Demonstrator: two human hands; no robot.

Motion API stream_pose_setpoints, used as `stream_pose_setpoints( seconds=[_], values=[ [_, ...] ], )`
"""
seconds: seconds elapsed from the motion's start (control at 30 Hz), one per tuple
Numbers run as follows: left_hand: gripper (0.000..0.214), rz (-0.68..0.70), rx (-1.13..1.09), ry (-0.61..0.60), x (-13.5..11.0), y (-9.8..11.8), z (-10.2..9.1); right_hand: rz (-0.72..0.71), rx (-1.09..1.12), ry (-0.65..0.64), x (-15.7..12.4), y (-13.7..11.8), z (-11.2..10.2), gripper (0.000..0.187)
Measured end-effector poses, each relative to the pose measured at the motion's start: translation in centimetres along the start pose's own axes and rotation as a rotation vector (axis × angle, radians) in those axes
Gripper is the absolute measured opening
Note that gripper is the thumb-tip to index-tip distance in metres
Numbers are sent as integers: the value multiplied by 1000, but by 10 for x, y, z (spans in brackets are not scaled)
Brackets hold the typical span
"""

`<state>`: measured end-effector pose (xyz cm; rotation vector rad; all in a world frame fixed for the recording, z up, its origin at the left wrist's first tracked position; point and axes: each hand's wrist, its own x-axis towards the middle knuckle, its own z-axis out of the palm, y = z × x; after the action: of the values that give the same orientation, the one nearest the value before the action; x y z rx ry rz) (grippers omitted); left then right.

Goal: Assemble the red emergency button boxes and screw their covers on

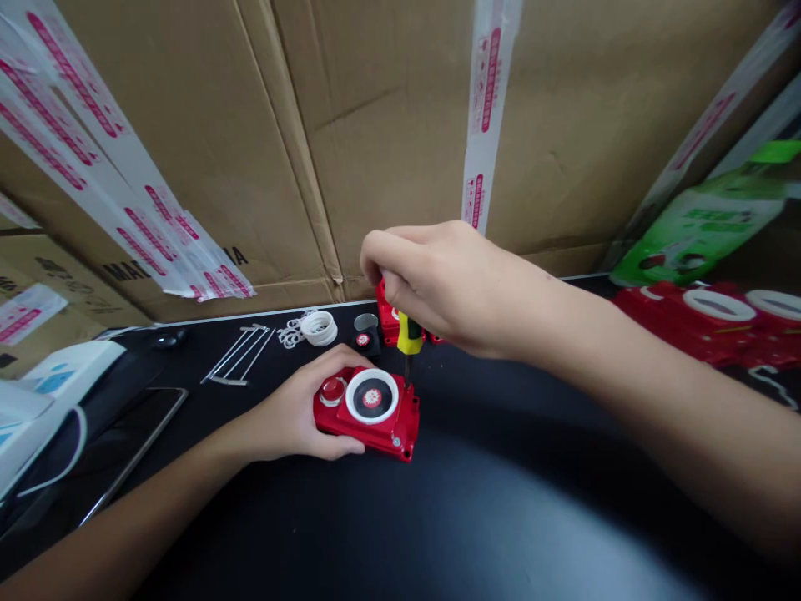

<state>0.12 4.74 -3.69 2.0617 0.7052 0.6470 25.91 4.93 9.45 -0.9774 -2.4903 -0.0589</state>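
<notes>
Right hand (450, 284) grips a screwdriver (410, 337) upright on the red housing (377, 423) clasped by left hand (294, 411).

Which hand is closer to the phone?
Left. The left hand holds the red box right of the phone; the right hand is farther right, holding the screwdriver.

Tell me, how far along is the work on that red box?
Its white ring and button look fitted. Right now the left hand steadies the red box while the right hand drives a screwdriver at its far corner. Other corners may still need screws; spare rings and rods lie behind.
</notes>
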Motion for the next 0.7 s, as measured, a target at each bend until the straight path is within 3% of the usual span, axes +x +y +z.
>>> stream_pose_setpoints(
  seconds=[0.23,0.53,0.7],
  values=[
    [78,4,42,5,0,-2,-2,93,-35,56,4,23,14,21],
    [78,11,59,3,-1,-1,-2,0,-74,170,4,30,22,27],
    [78,18,80,-3,0,-3,-3,50,-74,185,3,37,27,31]
  ],
)
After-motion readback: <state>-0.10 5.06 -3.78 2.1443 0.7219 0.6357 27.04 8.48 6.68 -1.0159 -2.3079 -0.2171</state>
